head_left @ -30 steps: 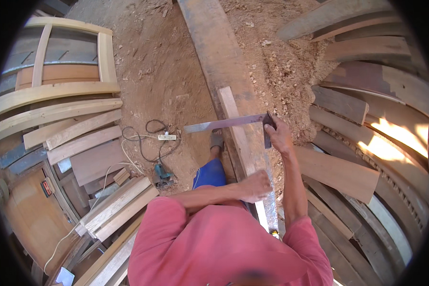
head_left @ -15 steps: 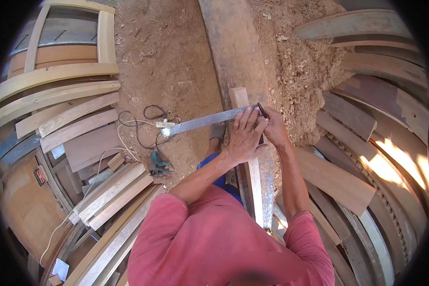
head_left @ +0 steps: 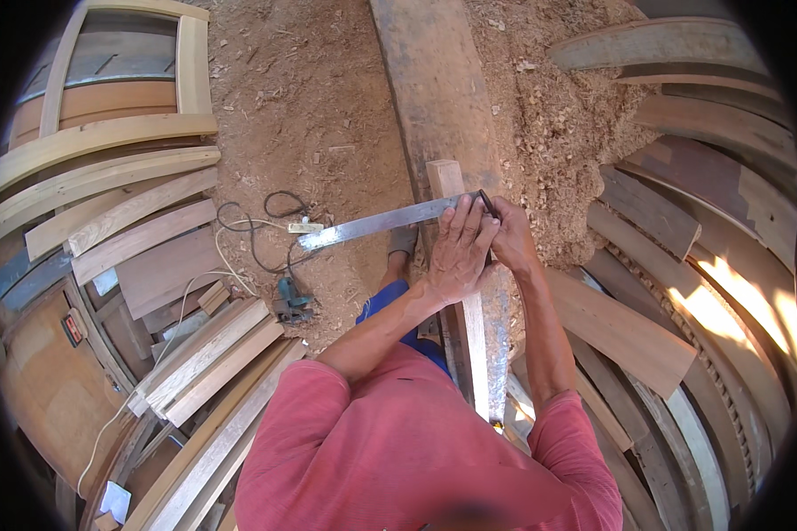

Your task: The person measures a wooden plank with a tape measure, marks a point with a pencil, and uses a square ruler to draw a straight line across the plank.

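A long metal square (head_left: pixel 372 226) lies across a narrow pale timber (head_left: pixel 444 177), its shiny blade reaching out to the left past the wood. My left hand (head_left: pixel 459 252) presses on the square's right end, fingers extended over the blade and the thumb side near the timber's edge. Close against it, my right hand (head_left: pixel 512 237) is closed around a slim dark pencil-like stick (head_left: pixel 488 203), its tip at the end of the blade. The timber runs lengthwise in front of me, over a wide worn plank (head_left: pixel 438 80). My hands cover the part of the wood between them.
On the left ground lie a green power tool (head_left: pixel 292 299), looped cords and a pale socket block (head_left: pixel 305 227). Stacked boards (head_left: pixel 142 252) and a wooden frame (head_left: pixel 106 131) stand left; more planks (head_left: pixel 624 332) lie right. Wood shavings (head_left: pixel 549 150) cover the ground beyond.
The blade's left end has shifted slightly, and the glare on it has spread. Both hands stay almost in place at the square's right end.
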The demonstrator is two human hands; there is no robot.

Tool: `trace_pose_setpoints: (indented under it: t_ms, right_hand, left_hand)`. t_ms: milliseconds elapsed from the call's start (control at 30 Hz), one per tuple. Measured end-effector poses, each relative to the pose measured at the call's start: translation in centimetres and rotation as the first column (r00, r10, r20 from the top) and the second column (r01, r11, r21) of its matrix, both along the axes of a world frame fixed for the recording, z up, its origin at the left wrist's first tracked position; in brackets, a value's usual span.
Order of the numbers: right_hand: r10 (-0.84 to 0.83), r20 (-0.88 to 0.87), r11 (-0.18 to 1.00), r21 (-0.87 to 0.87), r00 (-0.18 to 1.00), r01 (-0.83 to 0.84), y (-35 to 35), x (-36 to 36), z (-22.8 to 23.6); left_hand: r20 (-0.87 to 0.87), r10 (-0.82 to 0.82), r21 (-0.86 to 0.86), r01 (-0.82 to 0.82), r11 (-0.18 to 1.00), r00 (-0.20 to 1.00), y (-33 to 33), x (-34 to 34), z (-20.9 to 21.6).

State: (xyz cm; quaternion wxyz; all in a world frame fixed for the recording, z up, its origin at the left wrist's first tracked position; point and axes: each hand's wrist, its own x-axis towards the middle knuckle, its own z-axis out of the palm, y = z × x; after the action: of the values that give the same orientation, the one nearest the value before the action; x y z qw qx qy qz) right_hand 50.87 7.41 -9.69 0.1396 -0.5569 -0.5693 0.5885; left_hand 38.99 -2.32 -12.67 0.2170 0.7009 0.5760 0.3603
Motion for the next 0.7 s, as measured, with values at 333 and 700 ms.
trace_pose_setpoints:
  t_ms: [333, 700]
  right_hand:
    - [-0.031, -0.064, 0.999, -0.013, 0.997, 0.03, -0.2, 0.0, -0.3]
    - [-0.009, -0.017, 0.999, 0.047, 1.0, 0.009, 0.0, 0.1, 0.9]
  left_hand:
    - [-0.001, -0.004, -0.02, 0.004, 1.0, 1.0, 0.0, 0.1, 0.1]
    - [-0.038, -0.029, -0.093, 0.025, 0.995, 0.999, 0.1, 0.2, -0.1]
